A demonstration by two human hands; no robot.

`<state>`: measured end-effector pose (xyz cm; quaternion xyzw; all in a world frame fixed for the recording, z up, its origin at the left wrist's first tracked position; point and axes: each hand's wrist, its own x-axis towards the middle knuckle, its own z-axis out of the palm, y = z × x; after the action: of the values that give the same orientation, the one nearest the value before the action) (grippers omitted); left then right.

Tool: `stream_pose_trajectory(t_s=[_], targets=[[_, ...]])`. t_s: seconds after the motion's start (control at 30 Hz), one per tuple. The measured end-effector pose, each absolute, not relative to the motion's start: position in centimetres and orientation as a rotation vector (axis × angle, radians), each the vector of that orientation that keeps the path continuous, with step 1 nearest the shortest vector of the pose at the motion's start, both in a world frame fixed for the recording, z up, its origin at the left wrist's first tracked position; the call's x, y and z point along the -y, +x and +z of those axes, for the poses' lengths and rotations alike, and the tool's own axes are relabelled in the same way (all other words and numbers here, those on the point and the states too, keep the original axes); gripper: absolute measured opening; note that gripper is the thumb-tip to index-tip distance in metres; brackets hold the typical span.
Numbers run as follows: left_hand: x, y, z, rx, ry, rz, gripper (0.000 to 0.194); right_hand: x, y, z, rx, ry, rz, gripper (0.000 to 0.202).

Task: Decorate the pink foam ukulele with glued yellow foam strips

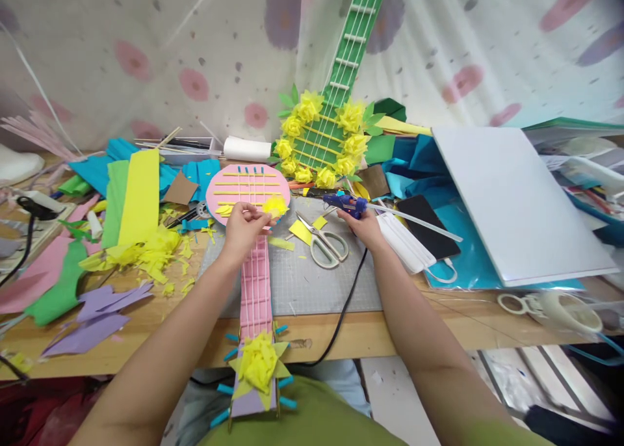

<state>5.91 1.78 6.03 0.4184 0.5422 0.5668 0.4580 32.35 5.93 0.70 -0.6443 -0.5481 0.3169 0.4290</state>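
A pink paper guitar (227,181) lies in front of me, its round body on the grey cutting mat (312,290) and its neck pointing towards me. My left hand (247,230) is over the lower body, thumb and fingers pinched at the edge of a yellow crepe-paper flower (275,205); the exact grip is partly hidden. Another yellow flower (258,363) sits on the purple headstock, among blue pegs. To the right, my right hand (363,228) is wrapped round a blue glue gun (347,203), a long glue stick (419,222) jutting from its back.
Scissors (327,243) lie on the mat between my hands. A green paper guitar (316,137) ringed with yellow flowers leans at the back. Yellow scraps (146,254) and coloured paper cover the left. A black phone (431,225), face mask (404,244) and white board (517,205) are on the right.
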Motion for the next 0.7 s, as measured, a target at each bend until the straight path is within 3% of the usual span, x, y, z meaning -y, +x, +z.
stream_pose_trajectory(t_s=[0.37, 0.6, 0.7], targets=[[-1.9, 2.0, 7.4, -1.328, 0.976, 1.464, 0.043, -6.9, 31.8, 0.2, 1.621, -1.937, 0.582, 0.054], [-2.3, 0.7, 7.8, -1.406, 0.986, 1.434, 0.041, -4.3, 33.6, 3.2, 1.951, -2.058, 0.095, 0.043], [-2.5, 0.5, 7.9, -1.436, 1.005, 1.42, 0.038, -3.1, 32.7, 5.2, 2.122, -2.078, 0.195, 0.038]])
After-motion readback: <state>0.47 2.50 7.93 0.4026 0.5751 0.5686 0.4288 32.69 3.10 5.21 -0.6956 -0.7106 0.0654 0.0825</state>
